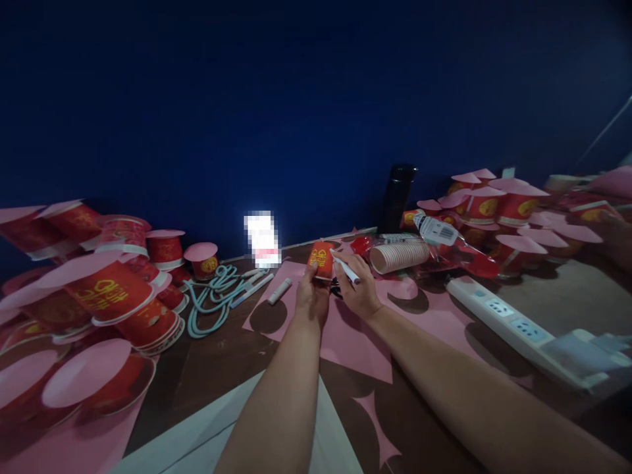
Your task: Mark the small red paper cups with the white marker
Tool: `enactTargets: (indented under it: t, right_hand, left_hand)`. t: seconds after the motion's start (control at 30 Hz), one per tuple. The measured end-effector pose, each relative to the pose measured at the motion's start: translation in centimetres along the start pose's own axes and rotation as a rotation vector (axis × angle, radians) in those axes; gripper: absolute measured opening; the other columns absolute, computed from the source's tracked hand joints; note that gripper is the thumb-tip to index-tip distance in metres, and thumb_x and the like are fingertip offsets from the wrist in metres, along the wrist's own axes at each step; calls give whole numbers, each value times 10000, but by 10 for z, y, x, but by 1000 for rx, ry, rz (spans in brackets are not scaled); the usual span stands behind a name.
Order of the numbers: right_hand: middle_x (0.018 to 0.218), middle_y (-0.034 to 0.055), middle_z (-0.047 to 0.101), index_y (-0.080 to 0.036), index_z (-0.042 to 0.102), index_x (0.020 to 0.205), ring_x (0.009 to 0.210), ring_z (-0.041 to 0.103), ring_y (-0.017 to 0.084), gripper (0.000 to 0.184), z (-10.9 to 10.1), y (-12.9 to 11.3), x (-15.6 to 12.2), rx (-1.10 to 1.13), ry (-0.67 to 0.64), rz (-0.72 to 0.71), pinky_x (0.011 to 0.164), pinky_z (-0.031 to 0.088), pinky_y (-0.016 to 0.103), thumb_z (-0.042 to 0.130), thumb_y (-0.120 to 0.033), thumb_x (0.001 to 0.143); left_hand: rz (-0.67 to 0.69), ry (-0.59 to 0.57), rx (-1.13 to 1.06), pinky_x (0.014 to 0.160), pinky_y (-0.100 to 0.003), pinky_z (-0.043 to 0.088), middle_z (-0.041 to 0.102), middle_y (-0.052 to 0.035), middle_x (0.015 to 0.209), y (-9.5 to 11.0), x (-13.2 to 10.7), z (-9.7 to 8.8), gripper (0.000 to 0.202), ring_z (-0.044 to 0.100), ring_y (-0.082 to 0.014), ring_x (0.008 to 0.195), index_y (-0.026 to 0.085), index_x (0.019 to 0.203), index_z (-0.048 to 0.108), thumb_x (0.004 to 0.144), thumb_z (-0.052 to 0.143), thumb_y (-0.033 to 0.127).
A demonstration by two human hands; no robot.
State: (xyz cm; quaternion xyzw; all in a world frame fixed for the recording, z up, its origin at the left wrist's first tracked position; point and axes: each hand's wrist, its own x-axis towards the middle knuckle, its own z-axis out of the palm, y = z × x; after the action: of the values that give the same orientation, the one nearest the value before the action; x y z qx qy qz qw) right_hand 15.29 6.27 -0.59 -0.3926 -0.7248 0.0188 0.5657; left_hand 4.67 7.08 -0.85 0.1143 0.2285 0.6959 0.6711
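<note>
My left hand (312, 297) is closed around a small red paper cup (320, 259) with gold print, held just above the table. My right hand (358, 289) pinches a white pen (345, 268) whose tip touches the cup's right side. Under both hands lies pink paper (345, 339) with round holes cut out of it. A white glue stick (279, 291) lies on the paper left of my left hand.
Red cups capped with pink paper discs pile up at left (106, 289) and back right (498, 207). A sleeve of stacked cups (401, 255), a black bottle (397, 196), a white power strip (503, 316), teal scissors (210, 299) and pens (251, 289) lie around. Another person's hand (615, 237) shows at far right.
</note>
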Motion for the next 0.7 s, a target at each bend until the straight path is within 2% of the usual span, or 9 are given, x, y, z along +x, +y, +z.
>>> enactTargets:
  t: [0.2,0.37,0.53,0.7]
  right_hand:
    - [1128,63,666,-238,594,1167,1049,592,225,260,1,3,0,-9,5,13,928,472,415,464,-281,946]
    - [1128,60,666,-241,594,1171,1050,591,223,262,1,3,0,-5,21,25,924,474,418,468,-284,945]
    - [1096,63,676,-237,606,1143,1023,597,224,247,2,1,0,-7,8,10,915,473,420,468,-290,945]
    - [1104,70,671,-231,603,1142,1028,593,227,252,2,2,0,-32,29,24,924,467,425,457,-298,949]
  left_hand:
    - [-11,-3,-17,844,-254,511,721,-78,965,-1,1,-1,279,686,-139,835,129,1091,647,825,563,149]
    - [4,-9,-47,859,-244,504,722,-73,964,-1,3,-2,237,680,-153,907,133,1033,659,828,540,115]
    - [6,-13,-32,865,-258,508,708,-90,1050,0,3,-3,293,670,-168,985,149,1095,642,813,564,133]
    - [-8,-18,-30,857,-260,512,702,-104,1067,-1,3,-3,284,672,-172,979,133,1093,642,825,549,138]
